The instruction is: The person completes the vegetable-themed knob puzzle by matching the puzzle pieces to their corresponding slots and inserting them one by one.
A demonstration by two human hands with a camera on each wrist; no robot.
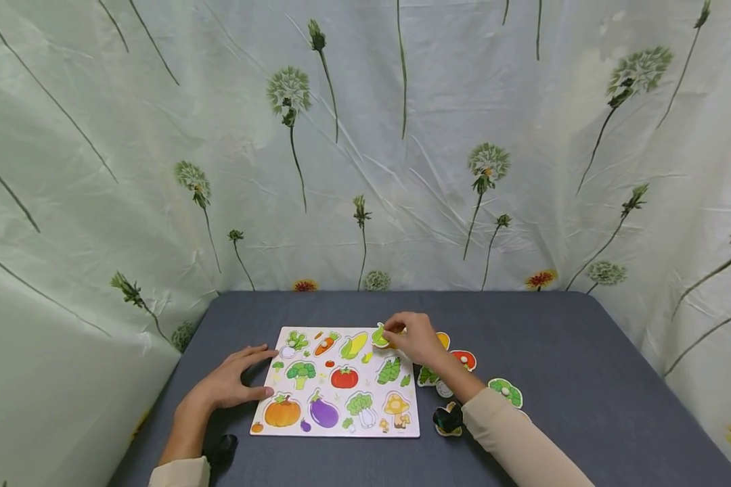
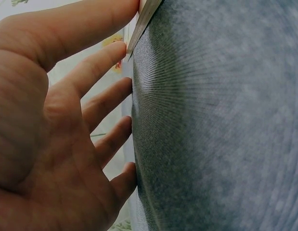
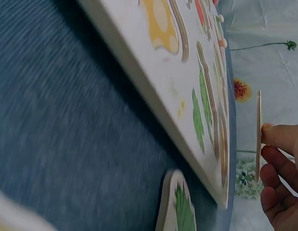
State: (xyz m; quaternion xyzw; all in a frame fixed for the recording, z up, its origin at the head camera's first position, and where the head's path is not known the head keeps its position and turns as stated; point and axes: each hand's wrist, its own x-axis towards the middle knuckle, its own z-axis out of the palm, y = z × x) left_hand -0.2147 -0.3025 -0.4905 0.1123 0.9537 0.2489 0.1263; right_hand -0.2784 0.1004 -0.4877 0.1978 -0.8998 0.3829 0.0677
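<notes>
A white vegetable puzzle board (image 1: 374, 389) lies on the dark grey table. My left hand (image 1: 228, 382) is at its left side, thumb and fingertips at the board's edge, fingers spread in the left wrist view. Over the top right corner, my right hand (image 1: 417, 338) pinches a thin yellow-green vegetable puzzle piece (image 1: 378, 335) between thumb and fingers. From the right wrist view this piece (image 3: 259, 137) stands edge-on, raised above the board. Pictures on the board include a tomato (image 1: 344, 377), a pumpkin (image 1: 282, 410) and an eggplant (image 1: 323, 411).
Loose puzzle pieces lie right of the board: a red one (image 1: 464, 358), a round green one (image 1: 506, 391), a leafy green one (image 1: 426, 377) and an orange one (image 1: 443, 339), partly behind the right forearm. A dandelion-print curtain (image 1: 365, 155) hangs behind the table (image 1: 585, 406).
</notes>
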